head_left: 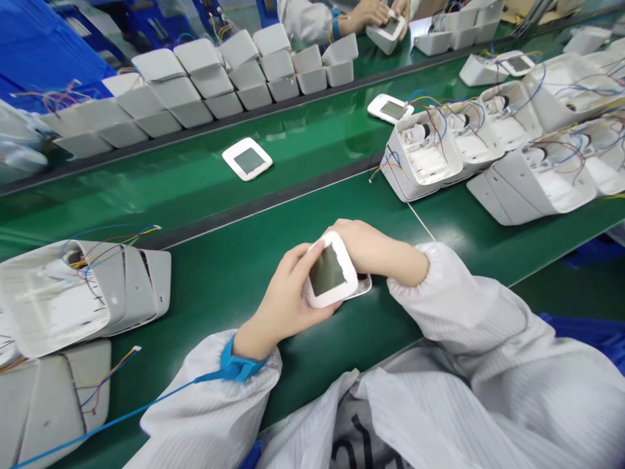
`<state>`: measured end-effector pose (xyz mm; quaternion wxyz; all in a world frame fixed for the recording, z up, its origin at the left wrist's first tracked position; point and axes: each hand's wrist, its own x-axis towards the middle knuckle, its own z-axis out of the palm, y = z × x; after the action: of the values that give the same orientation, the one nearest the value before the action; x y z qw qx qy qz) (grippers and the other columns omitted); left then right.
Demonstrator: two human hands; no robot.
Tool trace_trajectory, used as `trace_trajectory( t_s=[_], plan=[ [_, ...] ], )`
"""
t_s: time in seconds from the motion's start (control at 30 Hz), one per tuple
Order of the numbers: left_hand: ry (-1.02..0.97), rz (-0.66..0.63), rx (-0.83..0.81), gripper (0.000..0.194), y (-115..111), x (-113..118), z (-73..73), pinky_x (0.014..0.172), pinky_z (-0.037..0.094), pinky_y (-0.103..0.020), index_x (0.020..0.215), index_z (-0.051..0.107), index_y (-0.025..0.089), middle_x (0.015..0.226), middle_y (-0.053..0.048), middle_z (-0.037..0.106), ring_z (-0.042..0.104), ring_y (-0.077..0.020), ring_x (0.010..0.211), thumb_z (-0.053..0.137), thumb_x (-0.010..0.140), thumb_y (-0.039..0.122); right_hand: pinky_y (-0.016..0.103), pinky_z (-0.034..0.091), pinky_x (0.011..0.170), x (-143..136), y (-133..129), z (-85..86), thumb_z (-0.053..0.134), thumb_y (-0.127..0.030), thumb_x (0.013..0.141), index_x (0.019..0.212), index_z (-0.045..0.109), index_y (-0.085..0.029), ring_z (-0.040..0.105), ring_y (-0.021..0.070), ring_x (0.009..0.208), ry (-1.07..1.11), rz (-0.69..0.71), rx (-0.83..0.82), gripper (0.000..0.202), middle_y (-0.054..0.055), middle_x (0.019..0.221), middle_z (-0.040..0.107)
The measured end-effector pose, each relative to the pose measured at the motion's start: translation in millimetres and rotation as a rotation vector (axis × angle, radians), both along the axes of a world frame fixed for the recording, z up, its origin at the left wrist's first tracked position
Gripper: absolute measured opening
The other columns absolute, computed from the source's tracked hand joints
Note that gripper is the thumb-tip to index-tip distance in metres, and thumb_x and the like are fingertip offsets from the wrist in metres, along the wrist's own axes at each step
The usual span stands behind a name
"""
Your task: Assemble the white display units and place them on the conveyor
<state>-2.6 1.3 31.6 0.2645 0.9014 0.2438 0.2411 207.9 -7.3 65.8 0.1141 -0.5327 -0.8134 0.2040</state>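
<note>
A white display panel (347, 277) with rounded corners and a grey screen is tilted up over the green work surface. My left hand (288, 293) grips it by its left side, thumb on the front and fingers along the edge. Close behind the panel is my right hand (364, 244), bent at the wrist with its fingers curled. The panel hides those fingertips, so what they hold cannot be made out. Part of another white piece (364, 285) with a dark inside shows under the panel's lower right corner. A blue wrist strap (239, 361) with a cord circles my left wrist.
White housings with loose wires stand at left (122, 286) and right (424, 150). On the belt (161, 163) lie a white panel (247, 159) and another panel (389, 109). Stacked white housings (195, 78) line the far side, where a co-worker's hands (366, 16) hold a device.
</note>
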Motion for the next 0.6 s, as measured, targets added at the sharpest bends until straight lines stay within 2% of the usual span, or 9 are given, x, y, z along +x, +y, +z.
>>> trace_trajectory(
  t_s=[0.07, 0.13, 0.2, 0.3, 0.37, 0.43, 0.5, 0.6],
  plan=[
    [0.142, -0.065, 0.046, 0.1, 3, 0, 7.2, 0.104, 0.044, -0.05, 0.154, 0.023, 0.026, 0.14, -0.016, 0.043, 0.047, -0.0353, 0.127, 0.077, 0.072, 0.044, 0.027, 0.045, 0.064, 18, 8, 1.0, 0.066, -0.018, 0.081, 0.081, 0.074, -0.017, 0.062, 0.016, 0.073, 0.194, 0.074, -0.181, 0.009, 0.003, 0.083, 0.074],
    [0.221, -0.088, 0.072, 0.103, 5, 0, 10.9, 0.104, 0.043, -0.051, 0.154, 0.021, 0.027, 0.141, -0.017, 0.042, 0.046, -0.0368, 0.127, 0.077, 0.071, 0.051, 0.026, 0.05, 0.071, 35, 15, 2.3, 0.066, -0.019, 0.081, 0.087, 0.076, -0.019, 0.066, 0.015, 0.078, 0.403, 0.119, -0.295, 0.011, 0.0, 0.088, 0.076],
    [0.264, -0.093, 0.102, 0.104, 6, 1, 11.1, 0.103, 0.041, -0.055, 0.153, 0.025, 0.028, 0.143, -0.018, 0.042, 0.045, -0.0392, 0.127, 0.076, 0.069, 0.06, 0.027, 0.052, 0.08, 43, 19, 1.9, 0.065, -0.021, 0.083, 0.093, 0.077, -0.021, 0.068, 0.0151, 0.087, 0.615, 0.003, -0.292, 0.015, 0.0, 0.096, 0.076],
    [0.309, -0.093, 0.107, 0.105, 7, 2, 7.6, 0.103, 0.039, -0.058, 0.151, 0.028, 0.029, 0.145, -0.019, 0.041, 0.044, -0.0416, 0.127, 0.073, 0.066, 0.069, 0.029, 0.055, 0.085, 27, 19, -4.2, 0.065, -0.027, 0.085, 0.099, 0.075, -0.019, 0.069, 0.016, 0.092, 0.829, -0.232, -0.303, 0.019, 0.004, 0.101, 0.076],
    [0.314, -0.071, 0.089, 0.112, 5, 3, 4.9, 0.102, 0.039, -0.06, 0.152, 0.025, 0.029, 0.144, -0.019, 0.041, 0.043, -0.0429, 0.127, 0.074, 0.061, 0.073, 0.03, 0.055, 0.085, 7, 16, -9.5, 0.068, -0.031, 0.084, 0.103, 0.074, -0.018, 0.069, 0.0169, 0.094, 0.877, -0.254, -0.342, 0.024, 0.006, 0.104, 0.075],
    [0.305, -0.04, 0.075, 0.117, 0, 5, 2.5, 0.103, 0.039, -0.061, 0.153, 0.021, 0.026, 0.144, -0.02, 0.04, 0.042, -0.0433, 0.128, 0.076, 0.06, 0.07, 0.031, 0.055, 0.087, -10, 12, -12.9, 0.069, -0.033, 0.084, 0.105, 0.072, -0.016, 0.069, 0.0175, 0.096, 0.903, -0.262, -0.312, 0.026, 0.007, 0.105, 0.075],
    [0.279, 0.009, 0.066, 0.111, -6, 8, 0.2, 0.103, 0.041, -0.059, 0.152, 0.021, 0.023, 0.14, -0.02, 0.043, 0.043, -0.0412, 0.127, 0.078, 0.064, 0.06, 0.032, 0.053, 0.089, -19, 9, -13.7, 0.066, -0.036, 0.087, 0.108, 0.07, -0.017, 0.068, 0.018, 0.101, 0.901, -0.324, -0.196, 0.029, 0.008, 0.11, 0.073],
    [0.163, 0.16, 0.136, 0.094, -12, 11, -3.2, 0.1, 0.043, -0.056, 0.149, 0.027, 0.02, 0.133, -0.019, 0.048, 0.048, -0.0385, 0.122, 0.074, 0.072, 0.048, 0.036, 0.051, 0.093, -20, 5, -12.5, 0.059, -0.049, 0.09, 0.124, 0.062, -0.018, 0.064, 0.0216, 0.111, 0.762, -0.446, -0.054, 0.046, 0.011, 0.127, 0.065]
  ],
)
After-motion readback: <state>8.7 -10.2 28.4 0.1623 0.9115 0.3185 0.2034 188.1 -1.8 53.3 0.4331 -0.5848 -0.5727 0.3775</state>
